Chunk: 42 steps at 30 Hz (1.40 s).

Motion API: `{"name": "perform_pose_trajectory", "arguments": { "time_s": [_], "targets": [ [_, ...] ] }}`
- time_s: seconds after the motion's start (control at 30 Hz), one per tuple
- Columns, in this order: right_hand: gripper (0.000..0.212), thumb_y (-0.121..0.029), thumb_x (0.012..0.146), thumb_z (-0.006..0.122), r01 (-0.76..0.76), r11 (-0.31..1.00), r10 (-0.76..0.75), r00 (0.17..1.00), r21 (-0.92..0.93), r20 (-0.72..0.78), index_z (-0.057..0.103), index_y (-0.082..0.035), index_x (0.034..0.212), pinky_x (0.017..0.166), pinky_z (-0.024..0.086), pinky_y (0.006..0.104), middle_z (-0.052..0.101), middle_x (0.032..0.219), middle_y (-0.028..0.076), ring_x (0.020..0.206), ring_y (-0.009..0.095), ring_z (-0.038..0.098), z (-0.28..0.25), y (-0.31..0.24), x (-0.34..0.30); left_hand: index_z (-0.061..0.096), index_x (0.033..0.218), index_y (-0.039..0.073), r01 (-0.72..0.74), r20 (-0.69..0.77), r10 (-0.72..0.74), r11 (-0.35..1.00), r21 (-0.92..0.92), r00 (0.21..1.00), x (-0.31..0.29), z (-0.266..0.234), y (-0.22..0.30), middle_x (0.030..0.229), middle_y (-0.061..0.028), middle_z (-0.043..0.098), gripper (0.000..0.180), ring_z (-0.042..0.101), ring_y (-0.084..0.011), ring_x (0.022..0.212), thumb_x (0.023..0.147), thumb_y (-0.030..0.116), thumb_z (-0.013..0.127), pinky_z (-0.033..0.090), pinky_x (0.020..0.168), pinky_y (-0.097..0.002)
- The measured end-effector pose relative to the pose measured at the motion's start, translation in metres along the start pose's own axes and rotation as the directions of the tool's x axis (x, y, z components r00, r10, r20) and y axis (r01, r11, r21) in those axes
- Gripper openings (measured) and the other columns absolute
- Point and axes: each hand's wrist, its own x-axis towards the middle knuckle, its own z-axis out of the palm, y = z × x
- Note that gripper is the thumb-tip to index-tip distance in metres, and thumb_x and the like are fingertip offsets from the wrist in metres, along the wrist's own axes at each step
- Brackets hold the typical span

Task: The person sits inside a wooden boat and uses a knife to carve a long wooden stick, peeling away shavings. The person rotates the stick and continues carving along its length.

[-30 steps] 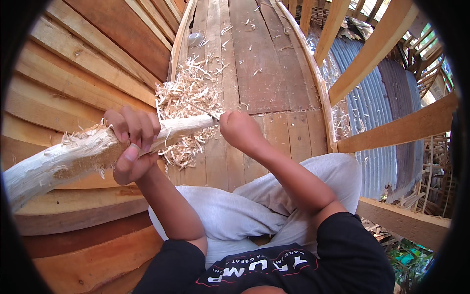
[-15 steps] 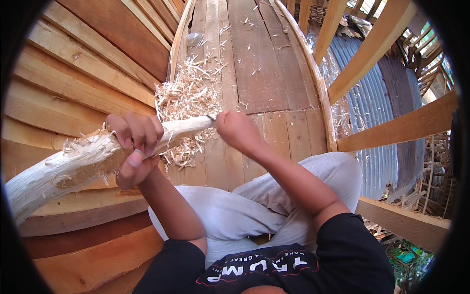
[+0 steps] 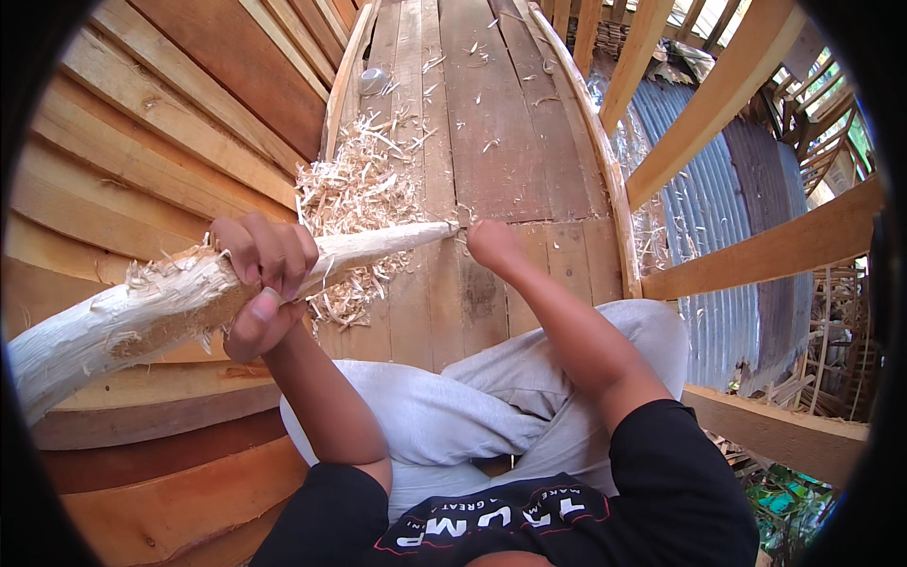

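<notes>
A pale, peeled wooden pole point(image 3: 104, 321) runs from the left edge toward the middle and narrows to a whittled tip. My left hand point(image 3: 266, 274) is closed around its thick part, where ragged fibres stick up. At the tip, my right hand point(image 3: 493, 246) is a fist around a small knife point(image 3: 461, 227). Only a bit of its dark blade shows, beside the tip; the handle is hidden in my fingers. Curly wood shavings point(image 3: 354, 184) lie heaped on the floor beyond and beneath the pole.
I sit cross-legged on a plank floor point(image 3: 501, 123). Stacked boards point(image 3: 142, 180) form a wall at my left. On the right are wooden rails point(image 3: 765, 236), with corrugated metal sheets point(image 3: 709, 180) outside them. A clear cup point(image 3: 374, 81) lies farther off by the left edge.
My right hand and the knife have moved right along the pole to its tip, baring more of the tapered end. The left hand keeps its grip in nearly the same place.
</notes>
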Motion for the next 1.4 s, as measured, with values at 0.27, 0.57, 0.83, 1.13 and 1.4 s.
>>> {"name": "perform_pose_trajectory", "arguments": {
  "time_s": [0.27, 0.57, 0.83, 1.13, 1.4],
  "targets": [
    [0.045, -0.026, 0.091, 0.036, 0.038, 0.986, -0.069, 0.980, 0.162, 0.187, 0.067, 0.005, 0.094, 0.085, 0.048, 0.0512, 0.064, 0.100, 0.029, 0.093, 0.045, 0.062, -0.031, -0.073, -0.044, 0.037, 0.084, 0.012, 0.018, -0.034, -0.017, 1.000, 0.020, 0.999, -0.007, -0.001, 0.006, 0.071, -0.0003, 0.041, 0.024, 0.039, -0.0092, 0.054, 0.069, 0.008, 0.056, 0.033, 0.058, -0.0259],
    [0.049, -0.030, 0.091, 0.033, 0.090, 0.973, -0.128, 0.977, 0.211, 0.174, 0.068, 0.005, 0.087, 0.084, 0.048, 0.0516, 0.065, 0.094, 0.029, 0.092, 0.046, 0.062, -0.065, -0.114, -0.075, 0.036, 0.084, 0.011, -0.006, -0.079, 0.012, 0.997, 0.077, 0.997, -0.004, -0.002, 0.006, 0.071, -0.0006, 0.040, 0.024, 0.038, -0.0090, 0.054, 0.067, 0.006, 0.052, 0.032, 0.059, -0.0262],
    [0.051, -0.031, 0.091, 0.032, 0.069, 0.973, -0.093, 0.991, 0.220, 0.099, 0.068, 0.005, 0.086, 0.083, 0.048, 0.0516, 0.065, 0.091, 0.029, 0.088, 0.046, 0.063, -0.027, -0.076, -0.040, 0.036, 0.085, 0.011, -0.015, -0.169, 0.021, 0.999, 0.032, 0.985, 0.000, -0.005, 0.005, 0.072, -0.0012, 0.038, 0.024, 0.036, -0.0093, 0.055, 0.067, 0.007, 0.052, 0.032, 0.060, -0.0264],
    [0.052, -0.033, 0.093, 0.034, 0.053, 0.969, -0.058, 0.998, 0.242, 0.013, 0.068, 0.004, 0.082, 0.082, 0.049, 0.0512, 0.065, 0.086, 0.029, 0.086, 0.045, 0.064, -0.009, -0.053, -0.022, 0.035, 0.085, 0.011, -0.005, -0.109, 0.008, 1.000, 0.026, 0.994, -0.001, 0.001, -0.001, 0.073, -0.0014, 0.039, 0.025, 0.039, -0.0094, 0.055, 0.067, 0.006, 0.051, 0.032, 0.061, -0.0266],
    [0.050, -0.032, 0.092, 0.033, 0.026, 0.972, -0.043, 0.997, 0.232, 0.067, 0.067, 0.004, 0.086, 0.083, 0.048, 0.0512, 0.065, 0.091, 0.028, 0.089, 0.044, 0.063, -0.014, -0.045, -0.017, 0.036, 0.085, 0.011, 0.005, -0.119, 0.000, 0.999, 0.044, 0.993, 0.002, 0.010, -0.002, 0.073, -0.0015, 0.040, 0.024, 0.039, -0.0095, 0.055, 0.067, 0.006, 0.051, 0.033, 0.059, -0.0260]
  ]
}}
